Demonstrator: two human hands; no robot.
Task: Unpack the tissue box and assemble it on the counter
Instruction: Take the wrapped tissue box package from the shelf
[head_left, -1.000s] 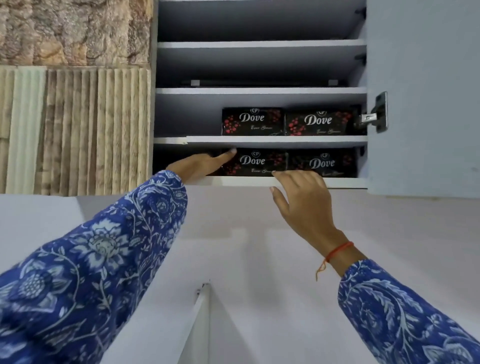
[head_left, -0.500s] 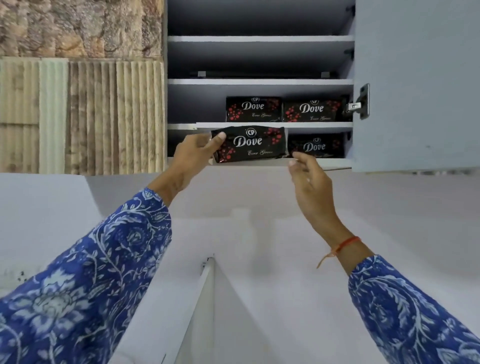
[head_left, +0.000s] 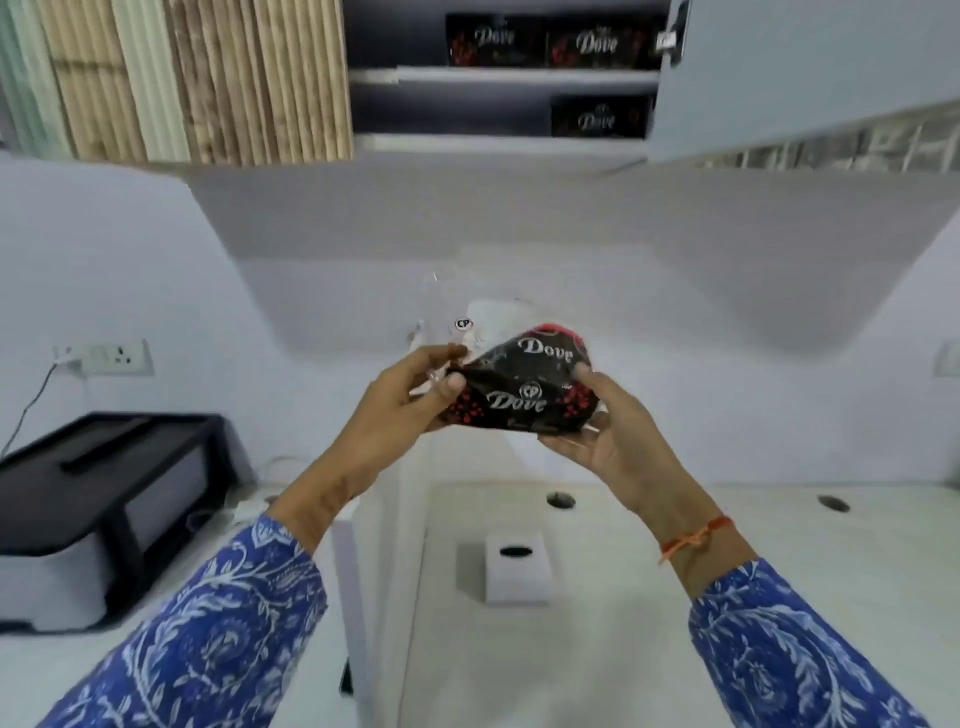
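A black "Dove" tissue pack (head_left: 524, 395) with red dots and a clear plastic end is held in mid-air above the counter, bent in the middle. My left hand (head_left: 410, 395) pinches its left end with thumb and fingers. My right hand (head_left: 602, 431) cups it from below and the right, fingers wrapped around the edge. A white square tissue box holder (head_left: 517, 569) with an oval slot on top stands on the white counter (head_left: 675, 597) below my hands.
Three more Dove packs (head_left: 597, 47) lie on shelves of the open wall cupboard, whose door (head_left: 805, 67) hangs open at top right. A black and grey printer (head_left: 98, 493) sits on the left. A wall socket (head_left: 114, 356) is above it. Two round holes (head_left: 561, 500) mark the counter.
The pack came off the lower shelf and down to chest height, now held in both hands. The view has tilted down from the cupboard to the counter.
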